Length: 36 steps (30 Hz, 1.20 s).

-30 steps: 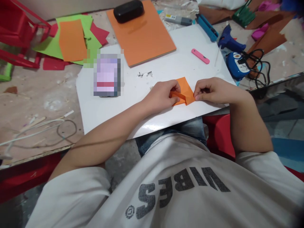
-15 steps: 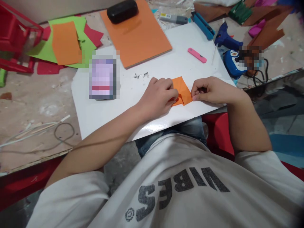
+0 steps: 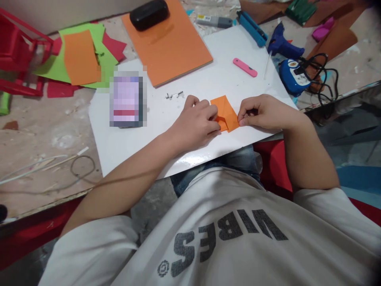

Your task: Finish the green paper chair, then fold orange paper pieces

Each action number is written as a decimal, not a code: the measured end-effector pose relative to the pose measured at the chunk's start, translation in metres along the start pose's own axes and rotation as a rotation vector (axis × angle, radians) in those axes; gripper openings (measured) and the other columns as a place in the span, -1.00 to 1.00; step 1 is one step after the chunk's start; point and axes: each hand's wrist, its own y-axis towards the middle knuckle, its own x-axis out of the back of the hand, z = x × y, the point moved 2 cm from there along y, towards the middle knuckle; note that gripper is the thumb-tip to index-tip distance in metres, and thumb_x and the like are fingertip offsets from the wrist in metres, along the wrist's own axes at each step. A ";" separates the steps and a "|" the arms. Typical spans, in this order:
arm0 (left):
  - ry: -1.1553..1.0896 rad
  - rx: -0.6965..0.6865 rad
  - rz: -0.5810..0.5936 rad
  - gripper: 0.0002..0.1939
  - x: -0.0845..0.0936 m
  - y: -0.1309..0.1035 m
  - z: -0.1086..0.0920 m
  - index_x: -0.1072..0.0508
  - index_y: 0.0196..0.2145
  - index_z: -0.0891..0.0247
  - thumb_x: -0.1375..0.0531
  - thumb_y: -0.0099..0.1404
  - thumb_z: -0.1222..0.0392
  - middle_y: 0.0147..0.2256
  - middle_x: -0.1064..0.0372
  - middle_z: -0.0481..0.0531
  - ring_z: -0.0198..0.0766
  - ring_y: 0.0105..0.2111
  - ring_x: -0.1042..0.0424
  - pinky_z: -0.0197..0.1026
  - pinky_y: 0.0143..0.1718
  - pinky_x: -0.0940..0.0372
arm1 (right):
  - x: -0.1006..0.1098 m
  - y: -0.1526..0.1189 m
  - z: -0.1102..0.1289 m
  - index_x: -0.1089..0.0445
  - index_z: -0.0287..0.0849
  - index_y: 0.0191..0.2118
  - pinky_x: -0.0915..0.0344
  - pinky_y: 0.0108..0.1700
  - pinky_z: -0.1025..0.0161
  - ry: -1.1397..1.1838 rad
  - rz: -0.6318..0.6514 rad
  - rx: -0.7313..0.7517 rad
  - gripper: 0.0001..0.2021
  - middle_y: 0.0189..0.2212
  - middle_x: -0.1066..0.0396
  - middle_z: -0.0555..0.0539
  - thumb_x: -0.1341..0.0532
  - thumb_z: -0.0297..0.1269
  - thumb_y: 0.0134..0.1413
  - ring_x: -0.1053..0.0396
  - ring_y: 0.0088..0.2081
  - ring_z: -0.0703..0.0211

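Small orange paper between two hands

The folded orange paper [image 3: 228, 113] lies on the white board [image 3: 119, 155], near the edge closest to the person. The right hand [image 3: 263, 113] pinches its right corner between thumb and finger. The left hand [image 3: 198, 121] is curled over its left side, fingers bent and touching; whether they grip it or only press, I cannot tell.

The paper looks very light and thin, probably stiff enough to keep a crease but easy to bend or tear at a corner. It could slide on the smooth, shiny board, so light fingertip holds at the outer edges, with one side pressed flat, should suit it best.

The left fingers hide the paper's left end, and the layers beneath the small raised flap are hard to count. The right fingers cover the tip of its corner. A phone-like object [image 3: 126, 97] is blurred into blocks, and the red chair [image 3: 13, 47] is cut off by the picture's left edge.
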 end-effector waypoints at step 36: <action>-0.050 -0.142 0.301 -0.58 0.037 -0.001 -0.006 -0.73 -0.25 0.19 -0.36 0.67 -0.16 -0.05 -0.70 0.19 -0.07 -0.21 -0.57 0.08 -0.03 -0.25 | 0.001 0.005 0.000 -0.68 0.02 -0.31 -0.24 -0.17 0.01 -0.007 0.011 -0.018 -0.73 -0.42 -0.55 -0.03 -0.59 0.07 0.11 -0.38 -0.31 0.03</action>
